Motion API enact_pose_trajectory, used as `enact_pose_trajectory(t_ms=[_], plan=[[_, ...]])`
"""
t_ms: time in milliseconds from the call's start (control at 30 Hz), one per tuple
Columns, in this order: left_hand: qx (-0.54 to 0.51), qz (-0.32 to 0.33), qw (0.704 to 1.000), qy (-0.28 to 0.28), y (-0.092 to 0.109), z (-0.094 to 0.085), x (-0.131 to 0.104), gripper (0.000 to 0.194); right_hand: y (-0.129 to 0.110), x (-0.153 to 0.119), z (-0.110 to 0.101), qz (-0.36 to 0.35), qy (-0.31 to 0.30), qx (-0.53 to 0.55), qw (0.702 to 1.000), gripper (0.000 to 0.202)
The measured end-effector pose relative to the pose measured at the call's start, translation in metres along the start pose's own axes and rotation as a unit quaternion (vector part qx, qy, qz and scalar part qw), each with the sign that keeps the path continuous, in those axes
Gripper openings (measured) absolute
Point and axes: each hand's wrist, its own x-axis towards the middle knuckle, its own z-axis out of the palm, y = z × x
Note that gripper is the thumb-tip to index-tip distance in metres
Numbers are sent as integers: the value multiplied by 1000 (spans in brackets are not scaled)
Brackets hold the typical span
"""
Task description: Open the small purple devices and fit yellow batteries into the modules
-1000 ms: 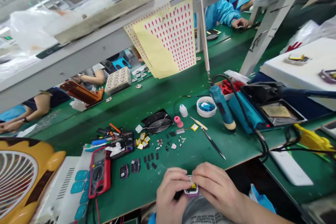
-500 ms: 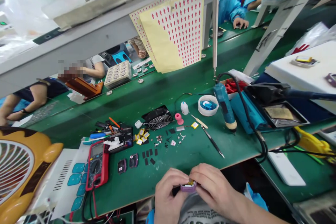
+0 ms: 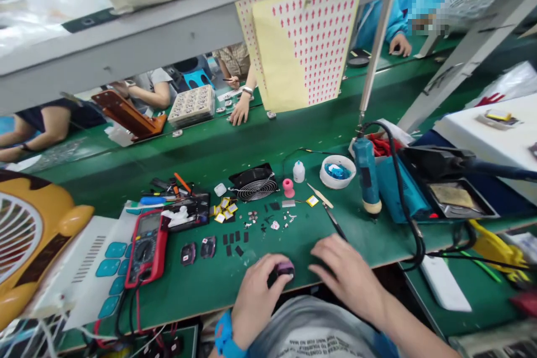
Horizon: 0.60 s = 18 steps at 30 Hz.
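Note:
Near the front edge of the green table, my left hand (image 3: 257,291) grips a small purple device (image 3: 286,269) between thumb and fingers. To its right, my right hand (image 3: 340,262) is off the device, fingers apart and nothing in them. Just beyond the right fingertips lie dark-tipped tweezers (image 3: 334,222), partly behind that hand. Two purple-edged casings (image 3: 208,247) rest on the left part of the table beside several black pads (image 3: 231,238). Farther back is a cluster of yellow-edged batteries (image 3: 225,210).
A red multimeter (image 3: 146,247) lies left, with a yellow fan (image 3: 33,246) beyond. At the back stand a black fan (image 3: 254,182), white bottle (image 3: 298,172) and white bowl (image 3: 337,172). A blue electric screwdriver (image 3: 366,176) hangs at right. Other people work across the table.
My hands have parted; the right has let go of the purple device and moved right. My left has lowered the device toward the table. The view has shifted, and a person's hand now reaches in across the table.

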Motion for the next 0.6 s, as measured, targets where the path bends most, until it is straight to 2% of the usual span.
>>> enact_pose_trajectory(t_ms=[67, 133, 200, 267, 367, 467, 600], plan=[[30, -6, 1000, -2, -7, -4, 5, 38, 25, 1, -8, 52, 14, -52, 997, 35], [77, 25, 997, -9, -15, -5, 7, 39, 46, 2, -15, 102, 24, -88, 991, 41], [115, 69, 991, 4, -24, -2, 5, 38, 60, 2, -21, 141, 21, -97, 985, 47], [117, 102, 987, 38, -31, 5, -1, 46, 65, 2, -26, 170, 8, -79, 982, 49], [108, 97, 986, 88, -35, 19, -13, 66, 60, 2, -29, 203, -12, -19, 979, 51], [122, 80, 982, 117, -32, 31, -21, 67, 44, 0, -21, 227, -26, 80, 970, 55], [106, 152, 979, 89, -27, 35, -21, 66, 24, -5, -4, 236, -33, 206, 949, 64]])
